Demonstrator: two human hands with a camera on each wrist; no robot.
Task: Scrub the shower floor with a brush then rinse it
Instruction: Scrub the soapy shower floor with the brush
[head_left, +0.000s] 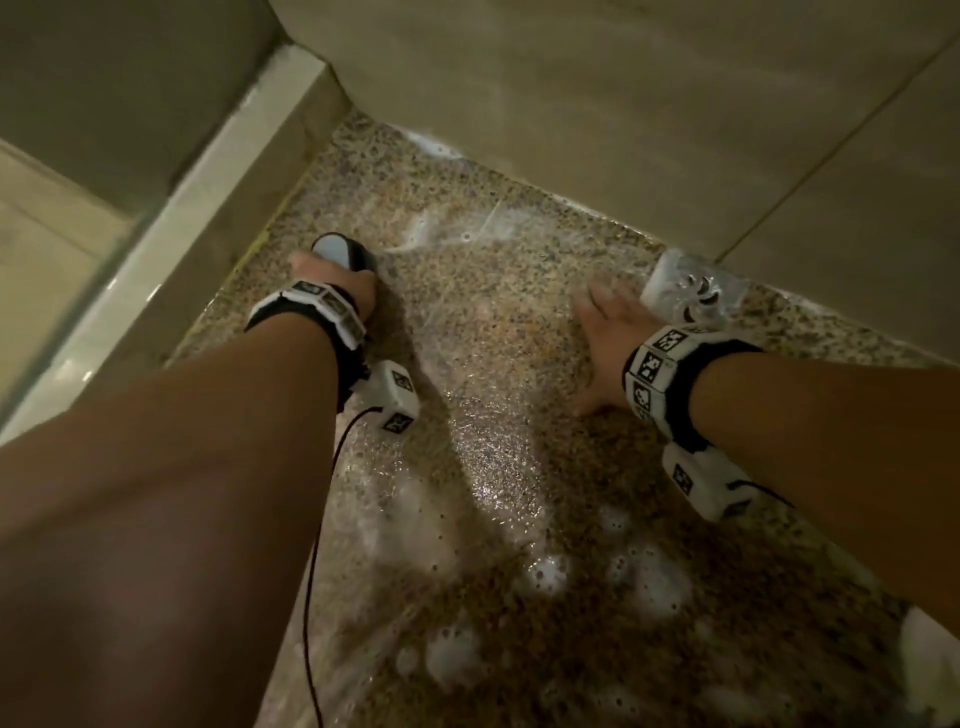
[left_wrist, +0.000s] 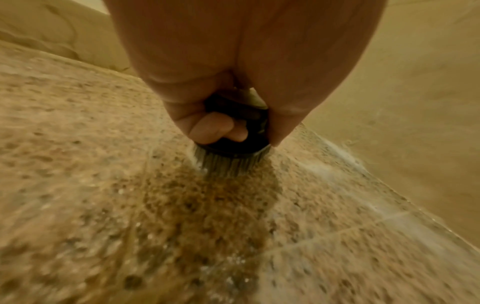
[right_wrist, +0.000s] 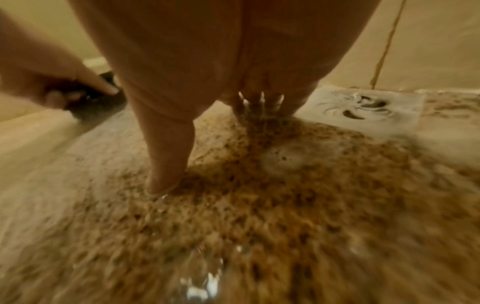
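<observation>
Speckled brown-and-tan stone shower floor (head_left: 483, 332), wet and foamy, mid-scrub; rinse not started by the look of the suds. Round black palm brush with pale grey top (head_left: 340, 252) down on floor, bristles (left_wrist: 226, 166) touching stone, well left of square white drain cover (head_left: 685, 291), close to raised tiled curb (head_left: 171, 228). Left hand (head_left: 332, 286) wrapped tight round brush body, fingers (left_wrist: 210, 128) curled over black rim. Right hand (head_left: 605, 338) flat on floor just left of drain cover, fingers spread and straight, holding nothing, probably bracing. Next likely: work brush across toward drain, covering foamy patches nearer body; needs steady downward pressure, slippery surface.
</observation>
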